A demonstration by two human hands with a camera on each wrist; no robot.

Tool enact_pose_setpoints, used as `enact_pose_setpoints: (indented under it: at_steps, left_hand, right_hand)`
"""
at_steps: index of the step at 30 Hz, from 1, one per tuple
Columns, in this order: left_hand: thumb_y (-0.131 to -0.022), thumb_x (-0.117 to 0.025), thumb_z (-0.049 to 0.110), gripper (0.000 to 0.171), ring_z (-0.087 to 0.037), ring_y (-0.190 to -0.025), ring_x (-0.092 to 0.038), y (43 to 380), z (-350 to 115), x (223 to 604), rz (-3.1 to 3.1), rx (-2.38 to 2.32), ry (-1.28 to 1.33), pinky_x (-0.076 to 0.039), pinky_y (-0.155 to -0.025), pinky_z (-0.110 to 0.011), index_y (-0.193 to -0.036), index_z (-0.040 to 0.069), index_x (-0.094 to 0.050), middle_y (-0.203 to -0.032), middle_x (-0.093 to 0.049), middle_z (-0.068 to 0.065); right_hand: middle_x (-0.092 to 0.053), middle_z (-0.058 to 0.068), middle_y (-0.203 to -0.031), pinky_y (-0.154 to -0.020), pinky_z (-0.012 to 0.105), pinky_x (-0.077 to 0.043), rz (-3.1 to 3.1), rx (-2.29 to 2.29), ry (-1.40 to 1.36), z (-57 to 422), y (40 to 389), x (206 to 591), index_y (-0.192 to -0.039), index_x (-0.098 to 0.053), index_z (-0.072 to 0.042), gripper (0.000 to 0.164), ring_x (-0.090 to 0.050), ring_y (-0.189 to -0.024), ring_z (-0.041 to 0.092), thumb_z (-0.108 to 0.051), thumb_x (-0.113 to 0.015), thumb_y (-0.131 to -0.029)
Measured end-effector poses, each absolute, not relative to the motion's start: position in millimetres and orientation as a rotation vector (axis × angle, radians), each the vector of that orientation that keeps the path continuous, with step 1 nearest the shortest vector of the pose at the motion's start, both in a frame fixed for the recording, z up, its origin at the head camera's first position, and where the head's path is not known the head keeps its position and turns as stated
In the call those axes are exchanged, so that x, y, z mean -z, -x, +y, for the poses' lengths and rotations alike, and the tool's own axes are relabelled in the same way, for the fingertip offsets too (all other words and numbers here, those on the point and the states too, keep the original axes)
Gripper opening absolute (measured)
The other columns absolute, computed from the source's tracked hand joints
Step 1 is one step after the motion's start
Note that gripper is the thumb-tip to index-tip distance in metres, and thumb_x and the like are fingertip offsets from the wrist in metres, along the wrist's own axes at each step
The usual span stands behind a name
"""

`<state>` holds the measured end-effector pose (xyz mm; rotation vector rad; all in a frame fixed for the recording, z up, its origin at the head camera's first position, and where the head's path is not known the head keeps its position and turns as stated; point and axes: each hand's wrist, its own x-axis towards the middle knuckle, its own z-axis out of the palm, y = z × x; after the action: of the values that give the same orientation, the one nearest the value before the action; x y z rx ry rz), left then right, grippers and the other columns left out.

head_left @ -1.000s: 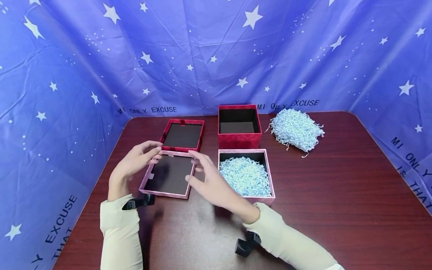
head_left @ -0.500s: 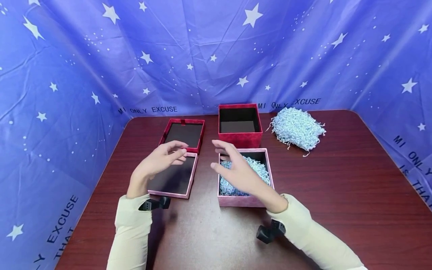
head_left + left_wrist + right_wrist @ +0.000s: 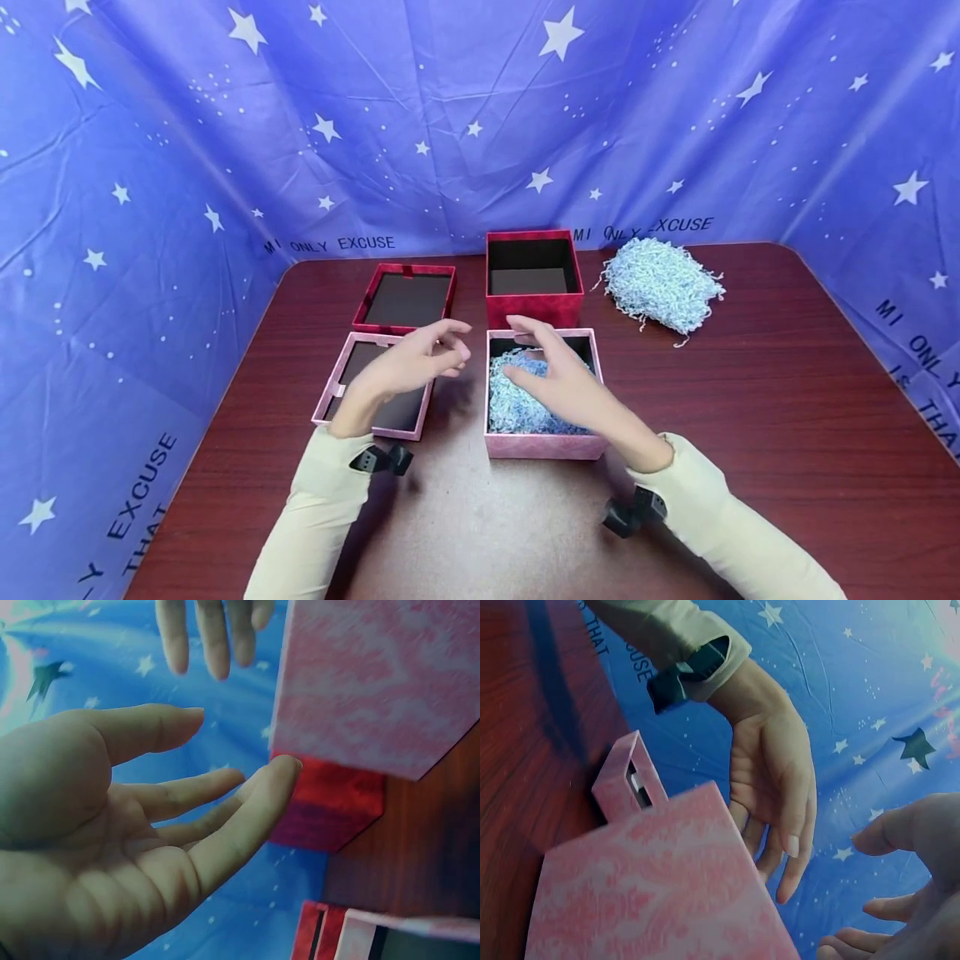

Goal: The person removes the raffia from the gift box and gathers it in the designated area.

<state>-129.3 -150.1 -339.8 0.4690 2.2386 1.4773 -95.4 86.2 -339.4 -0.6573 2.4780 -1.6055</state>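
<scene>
My left hand (image 3: pixel 408 367), holding nothing, hovers over the right part of the pink box lid (image 3: pixel 375 433), fingers loosely bent toward the right. Above the pink box (image 3: pixel 543 447) is my right hand (image 3: pixel 562 383), also holding nothing, with thumb and fingers apart. Pale blue shredded paper (image 3: pixel 510 408) fills much of that box, partly hidden beneath the right hand. In the left wrist view, the left palm (image 3: pixel 135 877) faces the pink box's side (image 3: pixel 367 682). The right wrist view has the right hand (image 3: pixel 915 885) near the box's edge.
Behind the pink box stands an open red box (image 3: pixel 534 310) with a dark inside. A red lid (image 3: pixel 408 300) lies upturned behind the pink lid. A heap of blue shredded paper (image 3: pixel 662 285) sits at the back right. A starry blue cloth (image 3: pixel 450 125) surrounds the table.
Both hands have moved to the right, from around the pink lid. The right hand is now above the pink box, the left near the lid's right side. Boxes and lids stay put.
</scene>
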Motion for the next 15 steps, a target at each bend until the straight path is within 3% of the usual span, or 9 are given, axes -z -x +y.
enact_pose_setpoints:
  at_steps: [7, 15]
  left_hand:
    - [-0.092, -0.059, 0.005, 0.062, -0.041, -0.101, -0.063, 127.4, -129.8, 343.1, 2.227, -1.412, -0.412, -0.057, -0.085, -0.035, -0.147, 0.004, -0.029, -0.115, -0.052, -0.019]
    - [-0.089, -0.064, 0.002, 0.072, -0.027, -0.090, -0.066, 130.5, -120.2, 348.0, 2.209, -1.399, -0.393, -0.059, -0.079, -0.037, -0.149, 0.004, -0.024, -0.113, -0.051, -0.020]
  right_hand:
    - [-0.041, 0.016, -0.144, -0.107, 0.051, -0.039, 2.515, 1.476, 0.673, 98.0, 100.3, 344.6, -0.146, -0.032, -0.008, 0.067, -0.042, -0.130, 0.034, -0.017, -0.067, -0.089]
    - [-0.039, 0.015, -0.145, -0.107, 0.056, -0.036, 2.614, 1.138, 0.694, 104.4, 106.0, 344.8, -0.145, -0.035, -0.007, 0.073, -0.039, -0.133, 0.034, -0.029, -0.070, -0.086]
